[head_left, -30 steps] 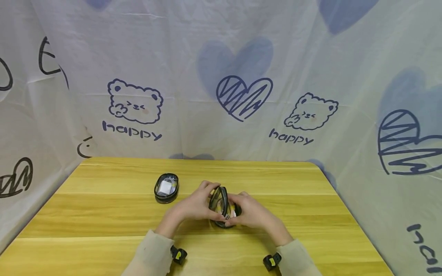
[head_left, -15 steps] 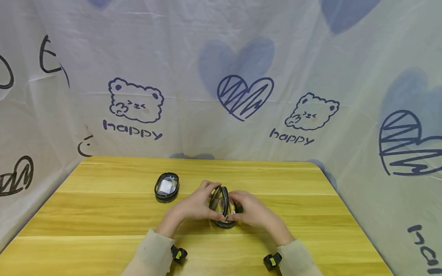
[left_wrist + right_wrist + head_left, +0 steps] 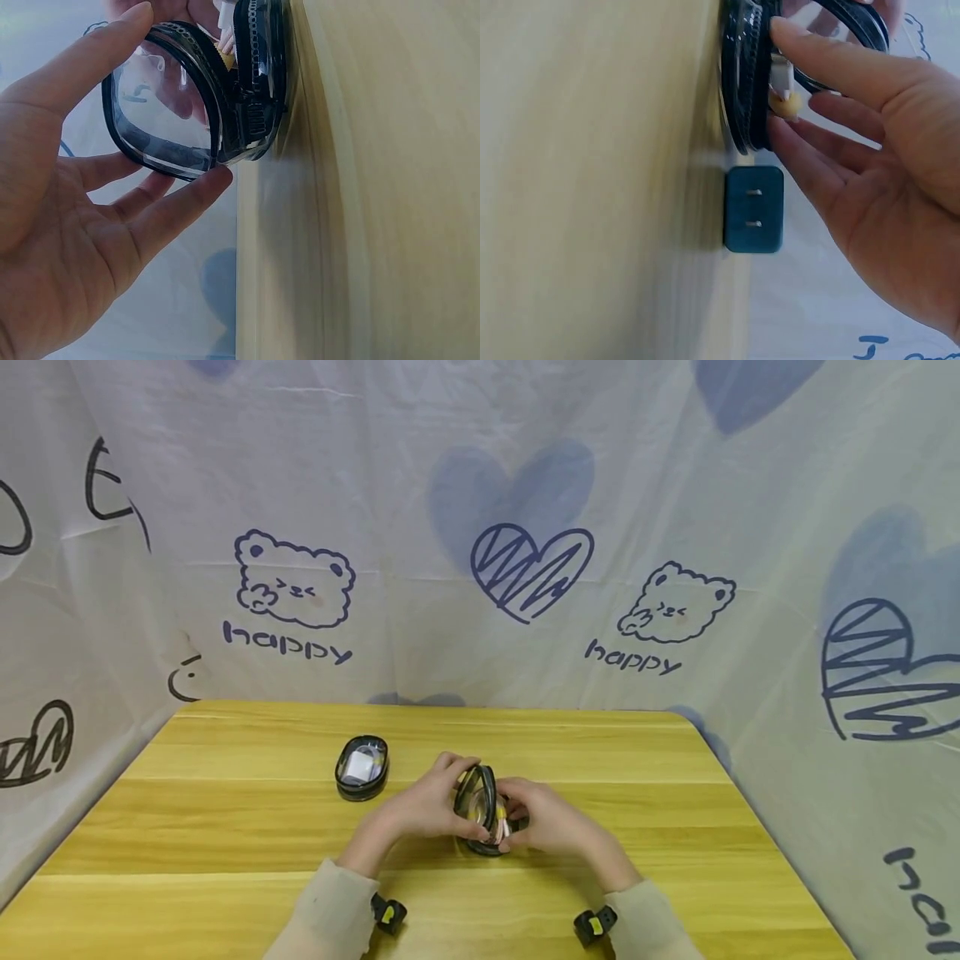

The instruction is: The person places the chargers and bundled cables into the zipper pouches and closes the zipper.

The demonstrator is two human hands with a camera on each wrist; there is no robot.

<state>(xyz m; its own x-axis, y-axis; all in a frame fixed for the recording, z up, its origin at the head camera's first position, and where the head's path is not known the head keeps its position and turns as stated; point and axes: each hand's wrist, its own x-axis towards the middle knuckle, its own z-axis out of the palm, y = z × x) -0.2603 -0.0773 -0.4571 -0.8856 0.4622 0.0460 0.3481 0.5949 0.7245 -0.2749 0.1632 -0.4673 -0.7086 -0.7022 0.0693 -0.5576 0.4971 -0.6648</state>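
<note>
A small oval zip case [image 3: 474, 797] with clear panels and black trim stands unzipped on the table, its lid raised. My left hand [image 3: 427, 802] holds the lid, thumb along one edge and fingers on the other, as the left wrist view shows. Inside the base lies a cable [image 3: 781, 75] with a white connector end and a yellow band. My right hand [image 3: 551, 818] reaches into the opening, its thumb and fingertips curled about the cable at the base's rim. Most of the cable is hidden by the lid and fingers.
A dark teal two-prong charger plug [image 3: 754, 210] lies on the table right by the case. A second, closed zip case [image 3: 362, 768] with a white item inside stands to the left. The wooden table [image 3: 225, 827] ends at a printed cloth backdrop [image 3: 420, 635].
The right thumb and fingers have shifted slightly at the case opening, and the cable's metal connector end no longer shows in the head view. The left hand keeps the lid raised.
</note>
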